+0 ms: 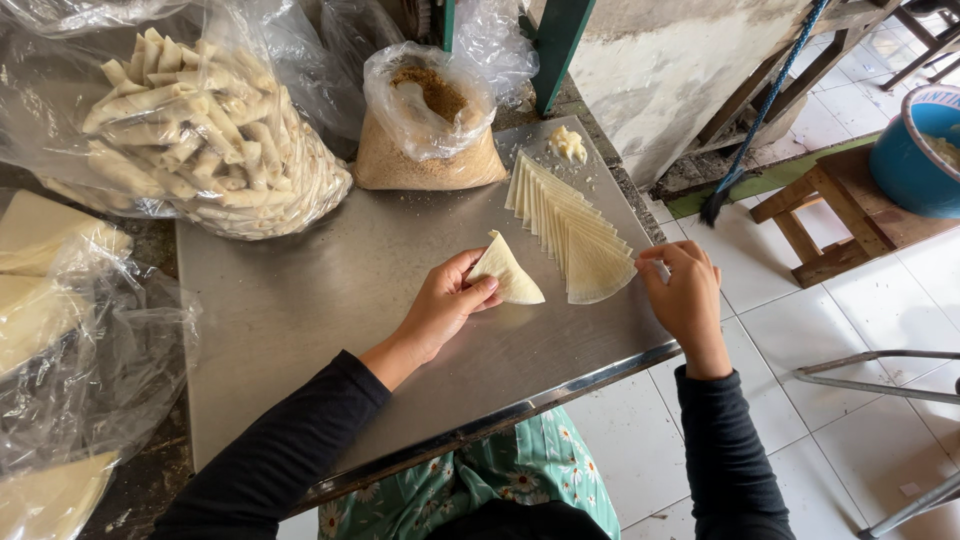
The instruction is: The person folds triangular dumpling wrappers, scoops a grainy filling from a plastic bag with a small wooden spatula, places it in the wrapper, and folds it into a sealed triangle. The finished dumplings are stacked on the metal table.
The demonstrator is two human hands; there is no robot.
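Clearly, from the head camera we look straight down on a steel table with both of our hands at work near its front right corner. Our left hand pinches one triangular pastry wrapper between thumb and curled fingers, lifting its near edge off the steel while the pointed end aims toward twelve o'clock; holding it by the edge likely keeps the thin sheet from tearing. At three o'clock from that sheet lies a fanned stack of wrappers, its layers stepped back toward eleven o'clock, probably so each one can be peeled off singly. Our right hand sits at the stack's three o'clock side, thumb and forefinger closed on the curved rim of the top wrapper, the other fingers loosely bent.

At twelve o'clock from the stack a small pale lump of paste rests on the steel, within easy reach. At eleven o'clock from it stands an open plastic bag of brown crumbs, its mouth rolled wide. Far over at ten o'clock a large clear bag of finished rolls slumps on the table's back edge. More flat sheets in plastic lie at nine o'clock. Off the table, at two o'clock, a blue tub sits on a wooden stool over white floor tiles.
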